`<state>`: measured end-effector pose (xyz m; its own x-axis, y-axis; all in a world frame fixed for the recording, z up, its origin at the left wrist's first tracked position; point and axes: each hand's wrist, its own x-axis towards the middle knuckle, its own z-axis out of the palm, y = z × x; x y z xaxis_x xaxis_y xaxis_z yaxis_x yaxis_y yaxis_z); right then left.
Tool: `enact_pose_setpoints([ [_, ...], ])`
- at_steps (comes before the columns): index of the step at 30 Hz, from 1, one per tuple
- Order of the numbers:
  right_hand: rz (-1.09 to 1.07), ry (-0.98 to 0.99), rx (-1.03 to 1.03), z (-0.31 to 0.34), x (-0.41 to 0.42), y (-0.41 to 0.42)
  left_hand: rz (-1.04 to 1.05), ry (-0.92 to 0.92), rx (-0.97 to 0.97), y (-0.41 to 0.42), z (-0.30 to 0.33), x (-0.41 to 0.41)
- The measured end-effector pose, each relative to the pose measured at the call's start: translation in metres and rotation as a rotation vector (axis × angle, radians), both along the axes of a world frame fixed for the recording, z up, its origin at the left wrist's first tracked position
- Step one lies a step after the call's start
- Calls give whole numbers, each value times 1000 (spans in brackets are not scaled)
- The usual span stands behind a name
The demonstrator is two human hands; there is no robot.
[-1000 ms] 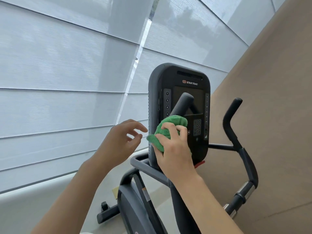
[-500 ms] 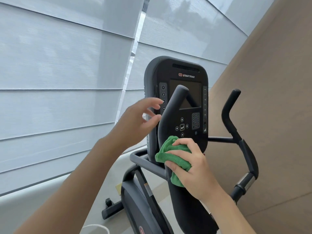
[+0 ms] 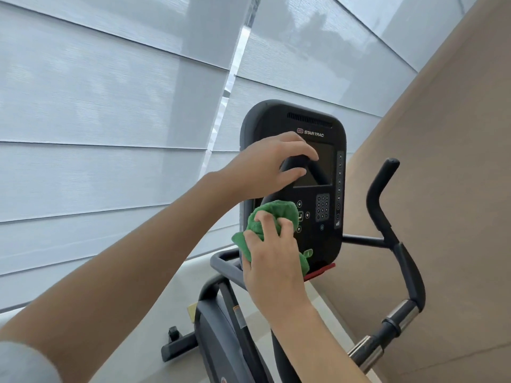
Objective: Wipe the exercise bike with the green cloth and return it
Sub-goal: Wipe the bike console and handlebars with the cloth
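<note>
The exercise bike's black console stands upright in front of me, with a dark screen and a keypad. A black left handlebar rises in front of the console. My left hand curls around the top of that handlebar, thumb underneath. Lower on the same bar, my right hand presses a bunched green cloth against it. Most of the bar below the cloth is hidden by my right hand and arm.
The right handlebar with a chrome grip section stands free at the right. A tan wall runs close behind it. Pale window blinds fill the left. The bike's base foot rests on a light floor.
My left hand moved right and up from beside the console onto the handlebar's top. My right hand slid the green cloth down the bar, then back up a little.
</note>
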<state>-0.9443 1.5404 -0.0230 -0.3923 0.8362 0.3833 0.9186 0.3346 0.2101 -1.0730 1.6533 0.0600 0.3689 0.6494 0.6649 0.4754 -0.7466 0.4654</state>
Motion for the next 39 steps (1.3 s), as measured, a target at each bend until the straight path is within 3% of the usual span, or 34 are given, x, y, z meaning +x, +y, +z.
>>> enact_pose_setpoints([
  [5, -49, -109, -96, -12, 6, -47, -35, 31, -5, 6, 3, -5],
  [10, 46, 84, -179, -3, 34, -52, -37, 75, 1, 13, 10, -9],
  [14, 153, 108, -57, 17, 21, -28, -70, 22, 16, 18, -1, -9],
  [18, 126, -188, 5, 21, -6, 6, -115, 12, 8, 24, 0, -12],
  [24, 182, -576, -190, 5, -8, -1, -196, 39, 19, 29, 3, -20],
  [32, 350, -195, -379, 27, 53, -40, -224, -34, 30, 29, -6, -16],
  [39, 246, 90, -149, 52, 69, -25, -207, -136, 40, 29, -12, -10],
])
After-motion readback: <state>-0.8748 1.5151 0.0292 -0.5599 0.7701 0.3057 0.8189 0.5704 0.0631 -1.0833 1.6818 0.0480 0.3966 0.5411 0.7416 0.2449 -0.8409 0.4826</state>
